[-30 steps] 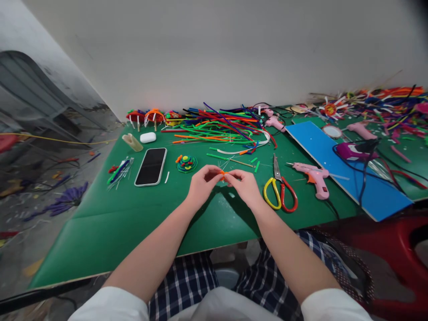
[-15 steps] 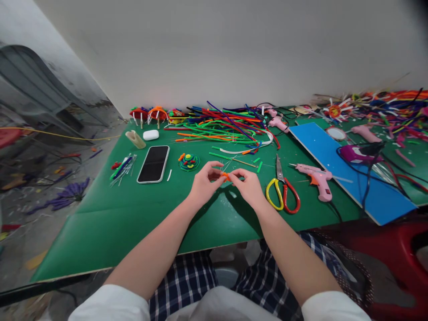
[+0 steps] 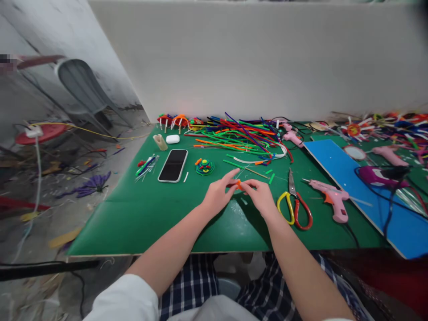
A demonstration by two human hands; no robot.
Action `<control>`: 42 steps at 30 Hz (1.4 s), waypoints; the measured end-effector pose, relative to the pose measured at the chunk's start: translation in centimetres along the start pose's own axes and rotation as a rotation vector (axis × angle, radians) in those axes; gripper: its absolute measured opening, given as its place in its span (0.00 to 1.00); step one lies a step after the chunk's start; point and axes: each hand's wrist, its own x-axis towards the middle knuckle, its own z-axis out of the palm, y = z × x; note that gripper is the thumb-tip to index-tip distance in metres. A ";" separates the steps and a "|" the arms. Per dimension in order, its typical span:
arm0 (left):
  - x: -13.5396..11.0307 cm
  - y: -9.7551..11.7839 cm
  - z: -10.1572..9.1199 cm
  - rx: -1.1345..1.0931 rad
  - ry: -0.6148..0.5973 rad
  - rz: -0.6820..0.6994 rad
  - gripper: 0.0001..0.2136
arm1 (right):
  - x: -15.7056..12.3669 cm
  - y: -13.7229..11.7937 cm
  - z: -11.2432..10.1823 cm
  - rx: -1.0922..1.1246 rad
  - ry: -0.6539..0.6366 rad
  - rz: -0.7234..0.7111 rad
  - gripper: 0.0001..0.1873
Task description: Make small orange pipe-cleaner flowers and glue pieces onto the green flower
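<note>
A small piece of orange pipe cleaner is pinched between both hands, a little above the green table. My left hand grips it from the left with thumb and fingers, its index finger stretched forward. From the right, my right hand holds the other end between thumb and fingertips. Just beyond the fingers lie a green pipe cleaner and short green offcuts. A round green coil with a yellow centre and an orange bit rests to the left. Scissors with yellow and red handles lie right of my right hand.
A pink glue gun lies beside a blue board. Many coloured pipe cleaners are heaped along the wall. On the left are a phone, a white case and thin white strips.
The camera view has turned left and slightly up, so the table appears shifted right and down. My left index finger is now straighter. Both hands still hold the orange pipe cleaner.
</note>
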 end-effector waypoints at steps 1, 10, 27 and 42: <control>-0.1 -0.2 -0.9 0.086 0.002 0.055 0.22 | 0.0 0.0 0.0 0.000 0.007 -0.002 0.15; -2.5 -7.3 -11.3 0.842 0.189 -0.238 0.22 | -0.4 -0.7 0.7 -0.081 0.046 -0.036 0.15; -4.1 -8.2 -12.0 0.851 0.327 -0.264 0.20 | -3.4 -1.2 6.3 -0.255 0.115 -0.083 0.17; -6.2 -9.2 -14.8 0.863 0.321 -0.317 0.20 | -2.0 -1.7 10.9 -0.292 0.117 -0.080 0.19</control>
